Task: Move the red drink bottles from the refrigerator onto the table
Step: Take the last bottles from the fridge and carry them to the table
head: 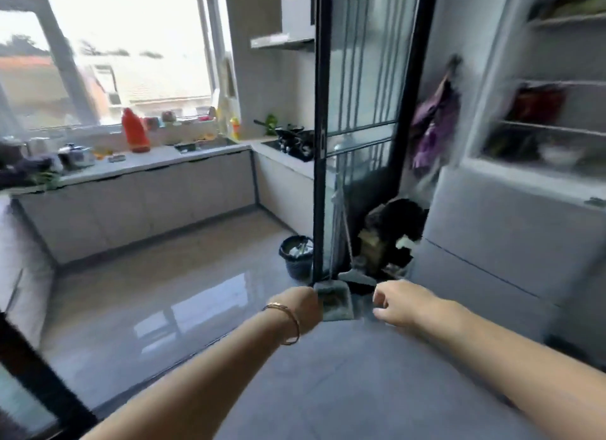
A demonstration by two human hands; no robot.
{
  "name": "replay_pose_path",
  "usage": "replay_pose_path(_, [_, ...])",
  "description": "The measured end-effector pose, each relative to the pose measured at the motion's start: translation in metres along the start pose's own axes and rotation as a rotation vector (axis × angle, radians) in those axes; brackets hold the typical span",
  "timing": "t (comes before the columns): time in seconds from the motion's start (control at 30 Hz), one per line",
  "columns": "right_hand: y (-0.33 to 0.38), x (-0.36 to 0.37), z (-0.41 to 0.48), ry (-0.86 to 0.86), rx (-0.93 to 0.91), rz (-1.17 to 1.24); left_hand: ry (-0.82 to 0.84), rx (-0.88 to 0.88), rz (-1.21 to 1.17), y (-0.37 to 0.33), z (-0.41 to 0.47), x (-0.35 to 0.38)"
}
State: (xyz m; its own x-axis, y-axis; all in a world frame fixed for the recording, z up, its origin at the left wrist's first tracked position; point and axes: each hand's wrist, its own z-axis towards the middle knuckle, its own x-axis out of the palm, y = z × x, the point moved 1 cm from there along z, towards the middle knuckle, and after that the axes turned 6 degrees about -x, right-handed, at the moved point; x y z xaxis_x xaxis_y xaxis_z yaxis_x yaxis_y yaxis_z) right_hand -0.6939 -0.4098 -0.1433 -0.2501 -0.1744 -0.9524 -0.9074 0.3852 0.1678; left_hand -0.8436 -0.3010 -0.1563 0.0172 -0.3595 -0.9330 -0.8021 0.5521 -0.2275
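Observation:
The refrigerator (511,230) stands at the right with its upper compartment open and its shelves blurred. A dark red shape (537,103) sits on a middle shelf; I cannot tell whether it is a drink bottle. Both arms reach forward over the floor. My left hand (303,305), with a bracelet on its wrist, is bent downward with the fingers out of sight, and nothing shows in it. My right hand (401,303) hangs with loosely curled fingers and holds nothing, to the left of the refrigerator's lower door. No table is in view.
A black-framed glass sliding door (319,144) stands straight ahead, with a dustpan (334,303) and broom at its foot. A bin (296,256) sits on the kitchen floor behind it. The L-shaped counter (157,161) carries an orange-red jug (134,131), pots and a stove.

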Motion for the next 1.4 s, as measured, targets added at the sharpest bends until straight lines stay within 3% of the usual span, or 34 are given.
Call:
replay_pose_path(0.17, [-0.145,-0.085,0.031,-0.113,0.231,0.012,-0.053,0.224,0.068,-0.154,0.093,-0.056])
replay_pose_path(0.4, [-0.305,-0.175,0.075,-0.234,0.486,-0.030,-0.162,0.459,0.013,-0.306,0.215,-0.108])
replay_pose_path(0.87, [-0.530,-0.315,0.196,-0.551,0.799,0.042,-0.263,0.780,-0.037,-0.572,0.473,-0.182])
replay_pose_path(1.03, [-0.609,-0.324,0.248,-0.701,0.780,0.199,-0.235,0.820,-0.076,-0.639,0.540,-0.168])
replay_pose_path(1.2, [-0.695,-0.336,0.310,-0.863,0.754,0.221,-0.336,0.834,-0.148,-0.700,0.604,-0.151])
replay_pose_path(1.4, [-0.807,-0.367,0.408,-0.880,0.681,0.281,-0.469,0.811,-0.249,-0.781,0.675,-0.143])
